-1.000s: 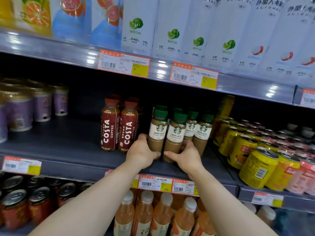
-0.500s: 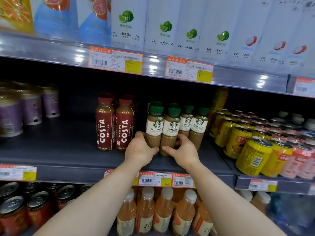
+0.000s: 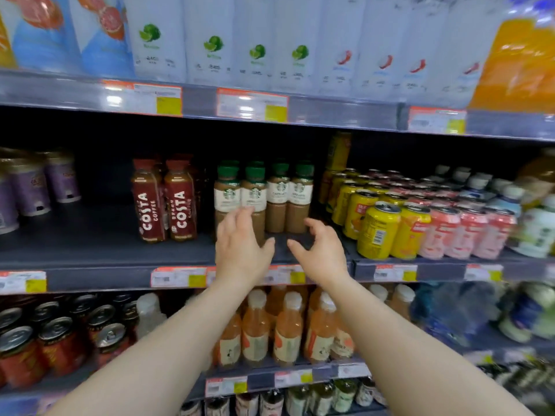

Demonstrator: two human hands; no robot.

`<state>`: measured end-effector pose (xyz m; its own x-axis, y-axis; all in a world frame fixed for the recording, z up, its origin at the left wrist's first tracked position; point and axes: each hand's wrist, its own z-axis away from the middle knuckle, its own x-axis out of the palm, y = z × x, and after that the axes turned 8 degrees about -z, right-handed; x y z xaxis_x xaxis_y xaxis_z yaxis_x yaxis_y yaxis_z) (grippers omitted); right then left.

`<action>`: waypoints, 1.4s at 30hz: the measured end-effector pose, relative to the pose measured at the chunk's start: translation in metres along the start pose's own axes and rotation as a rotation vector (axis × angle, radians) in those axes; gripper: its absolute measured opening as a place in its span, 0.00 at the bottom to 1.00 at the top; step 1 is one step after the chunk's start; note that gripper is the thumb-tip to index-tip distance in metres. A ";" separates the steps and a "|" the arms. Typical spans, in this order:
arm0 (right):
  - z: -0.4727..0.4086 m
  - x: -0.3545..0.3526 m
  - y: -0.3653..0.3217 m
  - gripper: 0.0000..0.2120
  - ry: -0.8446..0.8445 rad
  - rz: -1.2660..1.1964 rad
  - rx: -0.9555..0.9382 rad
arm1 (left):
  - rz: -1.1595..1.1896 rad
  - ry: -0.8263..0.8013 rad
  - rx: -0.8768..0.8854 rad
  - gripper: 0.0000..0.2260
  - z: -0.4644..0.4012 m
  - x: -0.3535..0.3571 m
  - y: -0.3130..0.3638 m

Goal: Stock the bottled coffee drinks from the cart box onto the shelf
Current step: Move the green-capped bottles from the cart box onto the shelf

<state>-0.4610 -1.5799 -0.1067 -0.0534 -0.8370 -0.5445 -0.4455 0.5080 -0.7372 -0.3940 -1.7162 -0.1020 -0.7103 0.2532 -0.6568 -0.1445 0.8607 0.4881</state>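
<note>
Both my hands are released and hold nothing. My left hand (image 3: 243,246) hangs with fingers spread in front of the lower part of the front-left latte bottle; I cannot tell if the fingertips touch it. My right hand (image 3: 319,250) is curled loose at 4 o'clock from the bottles, clear of them, above the shelf (image 3: 105,250) edge.

The latte bottles (image 3: 264,199) stand upright in a tight group on the middle shelf, green caps, white labels with the round Starbucks mark; "CAFFE LATTE" reads faintly on the two right ones, the rest is blurred.

At 9 o'clock from them, just beside, stand two red-brown Costa bottles (image 3: 163,202), lettered "COSTA COFFEE" up the side. Farther at 9 o'clock, well apart, are purple cups (image 3: 45,184), print unreadable. At 3 o'clock sit yellow cans (image 3: 378,232) and then pink cans (image 3: 456,232), text too soft to read.

At 12 o'clock, on the shelf above, tall white bottles (image 3: 255,43) show lime pictures and "240". Price tags (image 3: 252,105) are orange-edged with a yellow corner, illegible. At 6 o'clock, below, stand orange drinks (image 3: 285,331) with white caps.
</note>
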 end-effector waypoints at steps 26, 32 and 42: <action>0.251 -0.546 0.404 0.36 0.184 0.717 0.859 | -0.142 -0.863 1.033 0.30 0.312 0.317 0.592; 0.233 -0.643 0.501 0.38 0.247 0.693 1.060 | -0.066 -0.987 1.076 0.35 0.294 0.423 0.678; 0.220 -0.659 0.652 0.30 0.081 0.524 1.213 | -0.098 -1.192 1.069 0.35 0.319 0.561 0.720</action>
<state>-0.5196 -0.6527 -0.3166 -0.0445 -0.4752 -0.8787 0.7183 0.5961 -0.3587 -0.6770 -0.8139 -0.3022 0.2632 -0.0759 -0.9617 0.7338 0.6629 0.1485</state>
